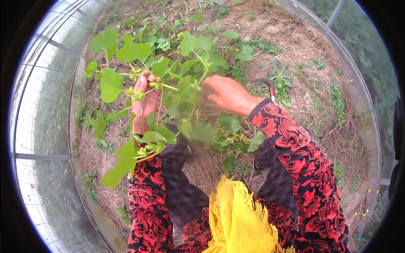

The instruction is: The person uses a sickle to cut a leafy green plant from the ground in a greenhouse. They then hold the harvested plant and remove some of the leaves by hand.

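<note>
A leafy green plant with spiny green burs [155, 147] spreads in front of me, its broad leaves reaching up and to the left. My left hand [147, 98] has its fingers curled round a bur-bearing stem of it, palm turned up. To the right, my right hand [224, 93] is bent beside the plant's upright stem, back of the hand upward; its fingertips are blurred and partly behind leaves, so its grip cannot be made out. A sickle [264, 83] with a dark curved blade and a red handle lies on the ground just beyond my right wrist.
Dry straw and soil [303, 95] with low weeds [281, 82] cover the ground. More broad-leaved plants [158, 41] grow farther ahead. Clear sheeting on a metal frame [41, 156] stands on both sides. A yellow fringed scarf [240, 218] hangs before my lap.
</note>
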`<state>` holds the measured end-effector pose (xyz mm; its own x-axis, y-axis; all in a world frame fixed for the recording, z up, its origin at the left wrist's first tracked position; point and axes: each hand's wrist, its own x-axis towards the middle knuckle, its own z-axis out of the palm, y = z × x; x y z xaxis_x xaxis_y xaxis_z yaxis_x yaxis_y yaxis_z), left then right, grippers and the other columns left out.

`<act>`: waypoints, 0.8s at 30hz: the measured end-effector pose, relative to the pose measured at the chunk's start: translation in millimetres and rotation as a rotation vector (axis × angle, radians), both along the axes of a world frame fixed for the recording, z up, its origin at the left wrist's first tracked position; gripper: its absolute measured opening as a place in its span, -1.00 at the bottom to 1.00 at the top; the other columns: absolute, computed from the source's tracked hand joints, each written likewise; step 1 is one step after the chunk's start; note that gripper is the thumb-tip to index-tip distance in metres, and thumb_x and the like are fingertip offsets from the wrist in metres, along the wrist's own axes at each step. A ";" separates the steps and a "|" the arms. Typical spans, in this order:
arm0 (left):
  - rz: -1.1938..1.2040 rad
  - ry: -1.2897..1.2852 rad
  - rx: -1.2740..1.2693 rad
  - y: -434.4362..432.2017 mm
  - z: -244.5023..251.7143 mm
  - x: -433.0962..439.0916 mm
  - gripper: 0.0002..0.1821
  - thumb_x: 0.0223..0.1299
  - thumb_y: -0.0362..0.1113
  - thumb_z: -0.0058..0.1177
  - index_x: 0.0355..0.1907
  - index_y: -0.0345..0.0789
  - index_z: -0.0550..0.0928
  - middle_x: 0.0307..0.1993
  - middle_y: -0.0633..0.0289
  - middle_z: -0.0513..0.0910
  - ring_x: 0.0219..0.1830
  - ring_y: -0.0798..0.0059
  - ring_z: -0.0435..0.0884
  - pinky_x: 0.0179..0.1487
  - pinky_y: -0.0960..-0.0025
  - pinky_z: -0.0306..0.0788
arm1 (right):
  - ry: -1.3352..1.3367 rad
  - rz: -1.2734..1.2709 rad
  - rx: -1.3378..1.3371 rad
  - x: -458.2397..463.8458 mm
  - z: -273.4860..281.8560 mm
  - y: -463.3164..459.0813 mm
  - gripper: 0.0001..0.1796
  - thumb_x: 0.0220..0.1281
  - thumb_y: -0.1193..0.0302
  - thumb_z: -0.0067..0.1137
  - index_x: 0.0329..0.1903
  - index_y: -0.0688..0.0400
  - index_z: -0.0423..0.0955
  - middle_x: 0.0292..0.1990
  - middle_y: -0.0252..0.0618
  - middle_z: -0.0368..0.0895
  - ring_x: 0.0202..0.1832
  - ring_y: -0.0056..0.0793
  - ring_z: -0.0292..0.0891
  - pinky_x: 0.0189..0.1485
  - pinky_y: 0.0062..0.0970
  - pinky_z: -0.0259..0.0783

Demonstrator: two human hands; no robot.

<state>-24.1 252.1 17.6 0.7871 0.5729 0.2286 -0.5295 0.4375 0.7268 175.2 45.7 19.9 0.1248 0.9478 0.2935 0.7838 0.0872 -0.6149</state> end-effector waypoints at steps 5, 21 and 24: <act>-0.004 -0.013 -0.020 13.7 -14.4 -7.2 -0.81 0.32 -0.30 0.00 -0.09 -0.32 0.47 -0.28 0.23 0.57 -0.10 0.33 0.54 0.07 0.34 0.47 | -0.032 0.030 -0.038 -0.9 1.4 1.3 -0.83 0.14 0.41 0.01 -0.32 0.22 0.54 -0.39 -0.04 0.52 -0.26 0.00 0.49 -0.17 -0.15 0.41; 0.284 0.033 0.114 22.3 -17.4 -24.2 -0.81 0.35 -0.26 -0.03 -0.11 -0.32 0.51 -0.27 0.25 0.57 -0.13 0.38 0.56 0.03 0.28 0.48 | 0.216 -0.085 -0.036 2.5 11.3 2.4 -0.60 0.06 0.29 0.18 -0.08 0.29 0.50 -0.37 -0.08 0.48 -0.31 -0.22 0.46 -0.18 -0.29 0.39; 0.337 0.101 0.097 -3.9 -4.0 -1.7 -0.82 0.36 -0.26 -0.05 -0.12 -0.32 0.50 -0.31 0.25 0.57 -0.17 0.41 0.56 0.00 0.32 0.48 | 0.236 -0.111 0.053 -8.8 11.2 8.6 -0.48 0.00 0.25 0.25 0.01 0.28 0.44 -0.31 -0.08 0.46 -0.25 -0.26 0.45 -0.14 -0.32 0.39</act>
